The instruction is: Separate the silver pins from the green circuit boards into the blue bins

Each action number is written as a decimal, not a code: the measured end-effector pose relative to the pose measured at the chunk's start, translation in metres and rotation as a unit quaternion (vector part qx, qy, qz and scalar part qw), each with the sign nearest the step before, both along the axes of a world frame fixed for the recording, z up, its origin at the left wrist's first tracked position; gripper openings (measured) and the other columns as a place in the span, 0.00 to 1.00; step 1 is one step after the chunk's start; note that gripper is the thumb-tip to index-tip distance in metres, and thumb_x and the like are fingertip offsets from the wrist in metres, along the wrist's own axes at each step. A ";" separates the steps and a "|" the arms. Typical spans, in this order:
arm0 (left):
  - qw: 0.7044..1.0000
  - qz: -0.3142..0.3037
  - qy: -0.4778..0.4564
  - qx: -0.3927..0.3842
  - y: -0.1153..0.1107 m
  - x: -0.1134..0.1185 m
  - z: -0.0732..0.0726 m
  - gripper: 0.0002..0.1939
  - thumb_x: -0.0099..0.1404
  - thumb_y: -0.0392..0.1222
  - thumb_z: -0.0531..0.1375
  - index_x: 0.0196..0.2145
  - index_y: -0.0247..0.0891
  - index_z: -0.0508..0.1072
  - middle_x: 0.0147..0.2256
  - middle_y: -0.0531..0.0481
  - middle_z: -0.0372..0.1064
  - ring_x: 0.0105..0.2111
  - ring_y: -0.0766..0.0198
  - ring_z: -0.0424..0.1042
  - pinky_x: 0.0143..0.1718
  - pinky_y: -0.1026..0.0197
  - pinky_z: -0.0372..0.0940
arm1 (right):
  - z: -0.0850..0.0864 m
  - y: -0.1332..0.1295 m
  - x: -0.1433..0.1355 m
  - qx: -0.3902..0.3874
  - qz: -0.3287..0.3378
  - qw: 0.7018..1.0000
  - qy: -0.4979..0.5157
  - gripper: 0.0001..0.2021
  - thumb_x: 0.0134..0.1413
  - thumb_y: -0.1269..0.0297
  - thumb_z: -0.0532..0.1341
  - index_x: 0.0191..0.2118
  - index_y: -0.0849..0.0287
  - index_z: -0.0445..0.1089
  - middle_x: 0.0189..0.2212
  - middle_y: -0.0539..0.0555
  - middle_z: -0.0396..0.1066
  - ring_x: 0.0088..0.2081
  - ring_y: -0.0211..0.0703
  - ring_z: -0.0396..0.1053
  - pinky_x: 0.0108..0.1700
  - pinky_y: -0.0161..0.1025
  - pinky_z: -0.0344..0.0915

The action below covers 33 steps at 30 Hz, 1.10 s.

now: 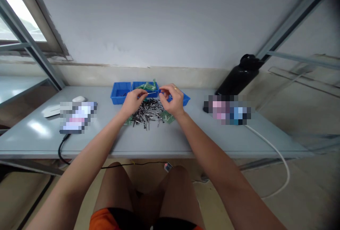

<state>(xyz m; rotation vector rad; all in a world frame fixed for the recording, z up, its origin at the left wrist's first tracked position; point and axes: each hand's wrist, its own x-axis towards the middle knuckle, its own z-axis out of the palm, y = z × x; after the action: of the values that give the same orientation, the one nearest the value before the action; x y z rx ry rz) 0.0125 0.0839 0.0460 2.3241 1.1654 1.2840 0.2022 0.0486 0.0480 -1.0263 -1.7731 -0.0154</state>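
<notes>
My left hand [135,99] is closed in a pinch on a thin metal pin [152,93], which points towards my right hand. Thumb and fingertips of my right hand [172,99] are pinched together at a small blue bit; what exactly they hold is too small to tell. Under both hands lies a loose pile of metal screws or pins [148,112], silver and dark mixed. Green plastic wrapping [167,117] shows at the pile's right side. Just behind my hands stand blue bins [120,99], one with green plastic [147,86] in it; my right hand partly covers another blue bin [186,99].
On the left of the grey table [159,143] lie a phone [79,117] on a black cable and a white case [79,99]. A black bottle [237,78] and a blurred-out device [240,113] with a white cable are at right. A wall closes off the back.
</notes>
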 end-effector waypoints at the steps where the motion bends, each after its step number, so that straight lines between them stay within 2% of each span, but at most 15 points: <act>1: 1.000 0.001 -0.001 0.002 0.000 0.000 0.000 0.06 0.64 0.39 0.58 0.34 0.38 0.75 0.35 0.48 0.76 0.34 0.63 0.73 0.39 0.60 0.67 | 0.001 -0.003 0.001 0.016 -0.016 1.000 0.012 0.11 0.56 0.57 0.53 0.41 0.55 0.67 0.34 0.56 0.68 0.30 0.44 0.64 0.38 0.45 0.65; 4: 1.000 0.005 -0.009 0.003 0.001 0.000 0.000 0.06 0.64 0.39 0.58 0.35 0.38 0.75 0.35 0.48 0.75 0.35 0.62 0.73 0.39 0.59 0.67 | 0.002 -0.006 0.003 0.039 -0.052 0.997 0.038 0.13 0.56 0.56 0.53 0.41 0.55 0.67 0.36 0.58 0.68 0.33 0.46 0.65 0.39 0.47 0.64; 9: 1.000 0.001 -0.006 0.007 0.001 0.000 -0.001 0.06 0.64 0.39 0.58 0.35 0.38 0.75 0.36 0.48 0.76 0.35 0.62 0.73 0.40 0.59 0.67 | 0.004 0.002 0.000 -0.004 -0.002 0.999 -0.046 0.09 0.56 0.60 0.54 0.41 0.53 0.67 0.34 0.55 0.69 0.41 0.50 0.66 0.48 0.50 0.61; 16: 1.000 0.006 -0.003 0.011 0.001 0.000 0.000 0.06 0.64 0.39 0.58 0.35 0.38 0.75 0.35 0.47 0.75 0.34 0.62 0.72 0.38 0.59 0.66 | 0.006 0.003 -0.001 -0.030 -0.038 0.998 -0.036 0.10 0.59 0.58 0.52 0.39 0.53 0.68 0.27 0.54 0.68 0.36 0.48 0.66 0.45 0.46 0.61; 19: 1.000 0.008 0.000 0.016 0.002 -0.001 0.000 0.06 0.63 0.39 0.58 0.35 0.38 0.75 0.35 0.48 0.75 0.34 0.62 0.72 0.39 0.59 0.66 | 0.002 0.009 -0.002 -0.051 -0.005 0.997 -0.054 0.07 0.57 0.61 0.54 0.40 0.53 0.67 0.32 0.54 0.69 0.38 0.47 0.66 0.46 0.45 0.62; 24: 1.000 0.003 -0.002 0.013 0.001 -0.002 -0.001 0.05 0.63 0.38 0.59 0.35 0.40 0.76 0.35 0.48 0.75 0.34 0.63 0.73 0.39 0.60 0.66 | -0.006 0.020 -0.002 -0.071 0.074 0.991 -0.090 0.05 0.54 0.66 0.56 0.38 0.55 0.65 0.43 0.57 0.67 0.46 0.48 0.65 0.45 0.44 0.63; 30: 1.000 0.005 -0.002 0.013 0.003 -0.002 -0.002 0.05 0.63 0.38 0.59 0.36 0.39 0.76 0.36 0.48 0.75 0.35 0.62 0.72 0.40 0.59 0.67 | -0.006 0.019 -0.002 -0.103 0.110 0.981 -0.119 0.05 0.57 0.65 0.54 0.36 0.56 0.67 0.36 0.55 0.69 0.39 0.44 0.67 0.42 0.42 0.63; 33: 1.000 0.006 0.000 0.011 0.004 -0.002 -0.003 0.06 0.64 0.38 0.58 0.36 0.39 0.75 0.37 0.48 0.75 0.35 0.62 0.72 0.40 0.59 0.67 | -0.005 0.019 -0.002 -0.099 0.110 0.980 -0.131 0.06 0.57 0.65 0.55 0.37 0.57 0.68 0.35 0.55 0.71 0.39 0.44 0.68 0.43 0.41 0.62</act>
<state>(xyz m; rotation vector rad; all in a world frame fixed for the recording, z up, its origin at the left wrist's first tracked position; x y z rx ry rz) 0.0104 0.0874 0.0427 2.3376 1.1716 1.3066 0.1997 0.0674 0.0428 -0.9967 -2.1566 0.1732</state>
